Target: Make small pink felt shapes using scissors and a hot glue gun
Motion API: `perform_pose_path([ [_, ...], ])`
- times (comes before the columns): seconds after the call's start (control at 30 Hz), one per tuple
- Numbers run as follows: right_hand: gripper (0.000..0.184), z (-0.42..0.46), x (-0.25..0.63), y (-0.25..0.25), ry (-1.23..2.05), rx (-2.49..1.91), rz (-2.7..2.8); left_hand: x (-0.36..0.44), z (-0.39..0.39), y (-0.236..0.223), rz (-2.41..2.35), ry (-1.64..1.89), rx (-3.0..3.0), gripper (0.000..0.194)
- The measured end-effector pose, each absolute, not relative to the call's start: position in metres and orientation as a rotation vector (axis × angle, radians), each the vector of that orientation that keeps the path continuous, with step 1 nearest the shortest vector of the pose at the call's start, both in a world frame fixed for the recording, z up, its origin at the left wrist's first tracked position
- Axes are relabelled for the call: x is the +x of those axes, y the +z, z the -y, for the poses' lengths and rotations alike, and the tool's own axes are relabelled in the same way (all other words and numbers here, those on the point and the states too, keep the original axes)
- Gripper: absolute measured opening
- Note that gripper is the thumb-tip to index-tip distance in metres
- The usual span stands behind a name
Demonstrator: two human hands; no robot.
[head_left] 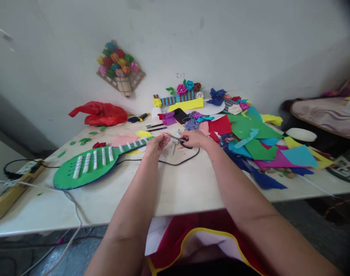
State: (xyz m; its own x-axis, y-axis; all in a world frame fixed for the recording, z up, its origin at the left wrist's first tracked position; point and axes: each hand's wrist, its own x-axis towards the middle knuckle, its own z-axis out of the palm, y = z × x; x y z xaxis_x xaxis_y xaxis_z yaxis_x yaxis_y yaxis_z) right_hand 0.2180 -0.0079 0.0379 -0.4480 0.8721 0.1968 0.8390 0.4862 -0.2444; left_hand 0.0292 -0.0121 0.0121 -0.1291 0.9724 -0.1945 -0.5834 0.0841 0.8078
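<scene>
My right hand [195,138] is closed on dark-handled scissors [175,137], their blades pointing left toward my other hand. Pinched in the fingers of my left hand [158,145] is a small piece of pink paper [165,134], close to the scissor tips. Both hands are above the white table [189,188]. Beneath and between them lies a white tool [174,146], partly hidden, near a black cord. Left of my left hand rests a green guitar-shaped board [85,168] with white rolled strips across it; the end of its neck is behind that hand.
Coloured paper sheets [249,128] and scraps pile up on the right. A red plastic bag [104,114] and pliers [138,118] lie at the back left, a black phone [180,114] near the middle. A power strip [16,188] with cords sits at the left edge.
</scene>
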Motion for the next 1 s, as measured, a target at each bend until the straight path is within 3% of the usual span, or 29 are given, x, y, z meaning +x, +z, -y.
perform_pose_path([
  [1.0, 0.033, 0.001, 0.217, 0.033, 0.397, -1.319, 2.376, 0.03, 0.011, 0.013, -0.911, 1.488, 0.516, 0.015],
])
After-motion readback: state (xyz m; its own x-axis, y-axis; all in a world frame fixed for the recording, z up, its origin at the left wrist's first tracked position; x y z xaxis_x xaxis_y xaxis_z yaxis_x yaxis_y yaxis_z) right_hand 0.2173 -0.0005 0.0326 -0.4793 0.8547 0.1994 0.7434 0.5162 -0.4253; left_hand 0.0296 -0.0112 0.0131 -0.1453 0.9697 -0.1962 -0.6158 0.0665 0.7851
